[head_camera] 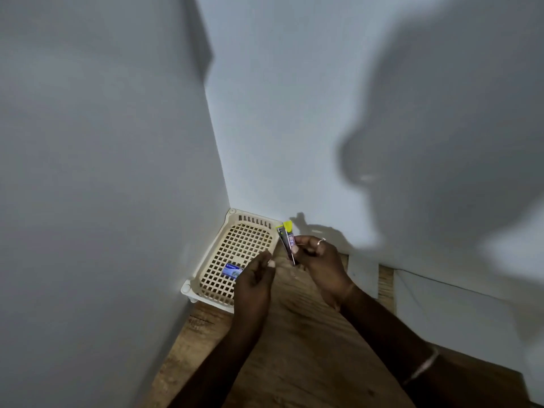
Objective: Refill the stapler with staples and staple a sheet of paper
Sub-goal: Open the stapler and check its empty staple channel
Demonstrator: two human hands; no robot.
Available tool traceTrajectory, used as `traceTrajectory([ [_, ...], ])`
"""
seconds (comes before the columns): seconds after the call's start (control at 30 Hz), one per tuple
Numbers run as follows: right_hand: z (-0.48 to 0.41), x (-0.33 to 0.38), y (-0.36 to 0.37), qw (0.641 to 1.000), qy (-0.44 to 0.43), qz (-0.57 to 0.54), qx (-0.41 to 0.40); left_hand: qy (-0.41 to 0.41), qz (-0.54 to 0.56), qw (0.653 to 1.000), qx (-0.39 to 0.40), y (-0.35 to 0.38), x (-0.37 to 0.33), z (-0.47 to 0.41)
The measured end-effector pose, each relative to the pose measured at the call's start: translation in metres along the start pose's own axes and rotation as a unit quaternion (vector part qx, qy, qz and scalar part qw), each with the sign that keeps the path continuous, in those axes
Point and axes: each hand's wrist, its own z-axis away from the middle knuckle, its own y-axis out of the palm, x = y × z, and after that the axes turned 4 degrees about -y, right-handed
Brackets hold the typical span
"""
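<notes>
My right hand (319, 263) holds a small stapler (288, 241) upright above the wooden table; its yellow tip points up and its metal body runs down into my fingers. My left hand (256, 276) hovers just left of the stapler, thumb and fingers slightly curled; I cannot tell whether they pinch anything. A small blue staple box (231, 270) lies in the cream lattice basket (235, 245), partly hidden by my left hand. White paper sheets (441, 307) lie on the table to the right.
The basket sits in the corner where two white walls meet. The wooden table (294, 334) runs toward me between my forearms. A large shadow of a head falls on the right wall.
</notes>
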Motion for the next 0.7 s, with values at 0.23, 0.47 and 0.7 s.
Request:
traceTrajectory([
  [0.23, 0.105, 0.059, -0.049, 0.976, 0.018, -0.211, 0.046, -0.018, 0.083, 0.969, 0.232, 0.041, -0.025, 0.065],
  [0.47, 0.176, 0.081, -0.083, 0.985, 0.008, -0.169, -0.025, -0.053, 0.156, 0.947, 0.275, 0.078, -0.038, 0.127],
  [0.7, 0.205, 0.096, -0.115, 0.991, -0.086, 0.076, -0.064, -0.09, 0.136, 0.966, 0.199, 0.117, -0.048, 0.163],
])
